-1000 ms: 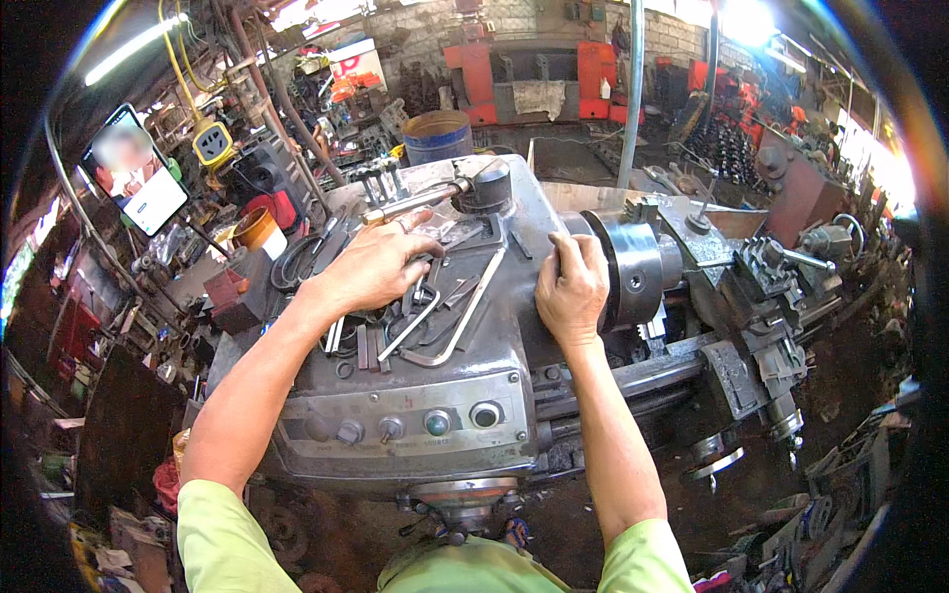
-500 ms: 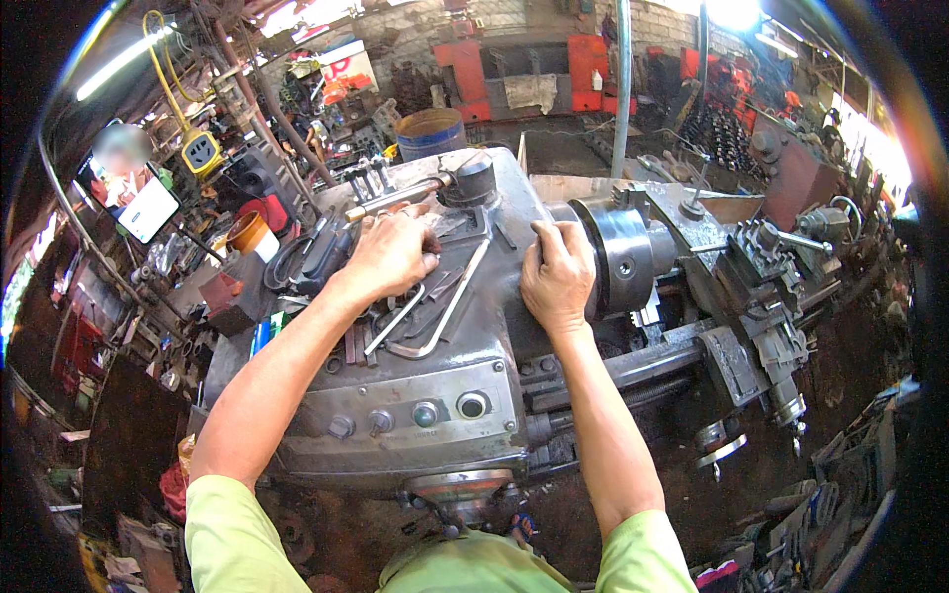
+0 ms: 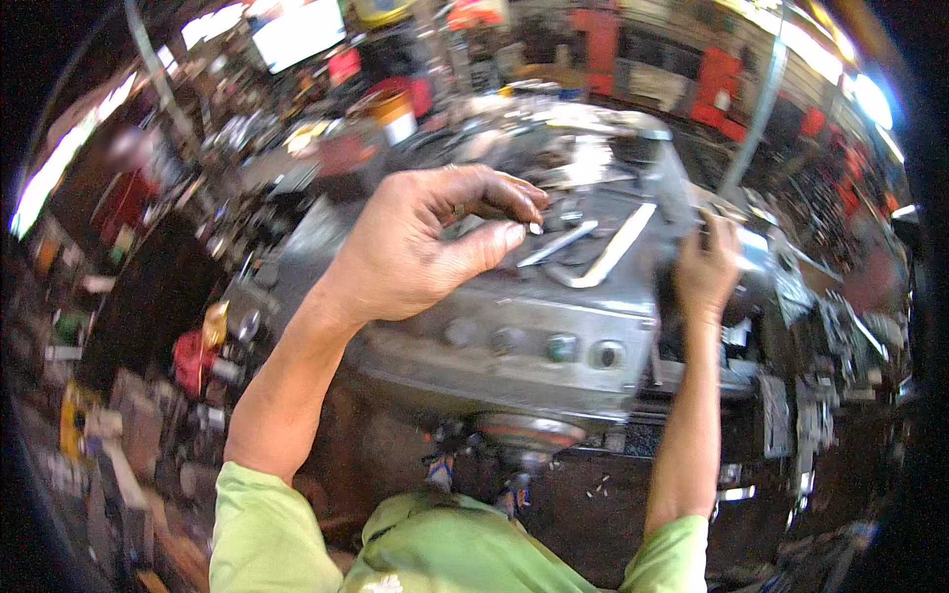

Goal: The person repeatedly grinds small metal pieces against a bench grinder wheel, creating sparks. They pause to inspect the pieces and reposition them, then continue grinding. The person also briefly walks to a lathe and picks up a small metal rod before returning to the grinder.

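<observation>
My left hand (image 3: 420, 242) is raised over the lathe headstock (image 3: 618, 282), thumb and forefinger pinched on a small shiny piece (image 3: 535, 228) too small to name. Just behind that pinch, two bent hex keys lie on the headstock top, a large pale one (image 3: 618, 252) and a smaller one (image 3: 559, 244). My right hand (image 3: 708, 272) is beside the dark round chuck (image 3: 746, 277) at the headstock's right end. Its fingers are curled and blurred, and whatever may be in them is hidden.
Control knobs and a green button (image 3: 562, 347) line the headstock's front panel. Further right are the carriage and tool post, smeared by motion. A white-and-orange bucket (image 3: 393, 116) stands at the back left. A grey pole (image 3: 759, 114) rises behind the chuck. Scrap pieces (image 3: 129, 425) lie at left.
My left hand has come off the cluttered headstock top, toward me, and now pinches a small piece in the air. The whole view has swung left. My right hand stays by the chuck.
</observation>
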The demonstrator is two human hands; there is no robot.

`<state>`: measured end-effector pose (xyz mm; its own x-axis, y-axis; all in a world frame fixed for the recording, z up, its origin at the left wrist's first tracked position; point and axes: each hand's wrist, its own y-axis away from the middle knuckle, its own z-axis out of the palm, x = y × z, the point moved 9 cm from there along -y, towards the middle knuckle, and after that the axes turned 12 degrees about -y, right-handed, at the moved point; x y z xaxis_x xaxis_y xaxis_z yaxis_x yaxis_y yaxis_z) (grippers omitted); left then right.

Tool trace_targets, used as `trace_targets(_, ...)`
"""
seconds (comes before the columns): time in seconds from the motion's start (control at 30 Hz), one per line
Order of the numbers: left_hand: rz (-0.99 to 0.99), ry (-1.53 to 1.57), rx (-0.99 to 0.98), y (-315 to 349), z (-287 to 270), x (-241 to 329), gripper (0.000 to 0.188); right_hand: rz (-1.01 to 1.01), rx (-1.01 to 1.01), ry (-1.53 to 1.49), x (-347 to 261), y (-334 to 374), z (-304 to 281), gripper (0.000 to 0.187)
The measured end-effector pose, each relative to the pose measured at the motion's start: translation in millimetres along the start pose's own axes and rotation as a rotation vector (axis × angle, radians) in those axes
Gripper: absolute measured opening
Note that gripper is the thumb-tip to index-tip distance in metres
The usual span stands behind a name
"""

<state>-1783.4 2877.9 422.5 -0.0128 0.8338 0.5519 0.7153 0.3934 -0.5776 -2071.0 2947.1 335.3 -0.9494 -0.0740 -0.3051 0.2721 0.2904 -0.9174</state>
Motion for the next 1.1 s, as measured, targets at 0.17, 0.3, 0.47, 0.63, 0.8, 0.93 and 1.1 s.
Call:
trace_targets(0.17,-0.255,0.282,0.332,140.8,-112.6,-41.3,0.017,0.233,0.015,-0.126,-51.6,5.0,-67.9,0.025)
trace_targets(0.3,-0.561,0.44,0.526,273.1,-152.8,-105.8,0.018,0.226,-0.295,-1.027,-181.4,46.5,-74.3,0.02)
trace_targets(0.47,-0.838,0.384,0.451,395.3,-145.4,-186.3,0.012,0.147,-1.134,-1.348,-386.8,158.3,45.2,0.016)
trace_targets(0.63,-0.982,0.496,0.333,467.2,-132.0,-237.3,0.012,0.416,-1.163,-0.882,-478.1,260.1,216.5,0.02)
trace_targets(0.8,-1.047,0.378,0.273,504.3,-156.1,-264.6,0.016,0.632,-1.346,-0.938,-519.8,313.4,294.3,0.022)
trace_targets(0.93,-1.071,0.275,0.287,523.2,-183.4,-285.5,0.016,0.869,-1.363,-1.046,-537.1,346.8,327.9,0.014)
trace_targets(1.1,-1.168,0.489,0.373,532.5,-194.7,-310.4,0.02,1.214,-1.346,-1.216,-540.0,369.6,364.6,0.009)
